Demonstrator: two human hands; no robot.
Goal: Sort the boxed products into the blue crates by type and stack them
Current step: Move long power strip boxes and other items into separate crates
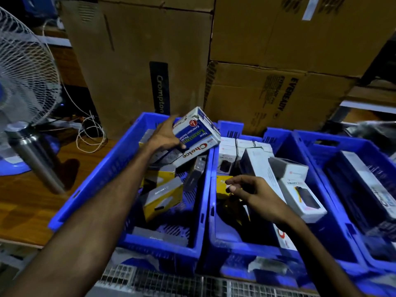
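Three blue crates stand side by side. My left hand point(165, 137) holds a white and blue Choice extension-socket box point(198, 136) tilted above the far end of the left crate point(100, 176). That crate holds yellow and grey boxes point(161, 197) and dark ones in a loose jumble. My right hand point(252, 192) reaches into the middle crate point(211, 211) and pinches a yellow box point(222, 184) with its fingertips. White Halley boxes point(300, 194) lie behind and to the right of that hand. The right crate point(317, 168) holds long dark and white boxes point(368, 181).
Large cardboard cartons point(278, 61) are stacked right behind the crates. A pedestal fan point(25, 67), a steel bottle point(36, 159) and loose white cable point(90, 133) sit on the wooden top point(25, 206) at left. A wire mesh surface point(171, 281) runs below the crates' near edge.
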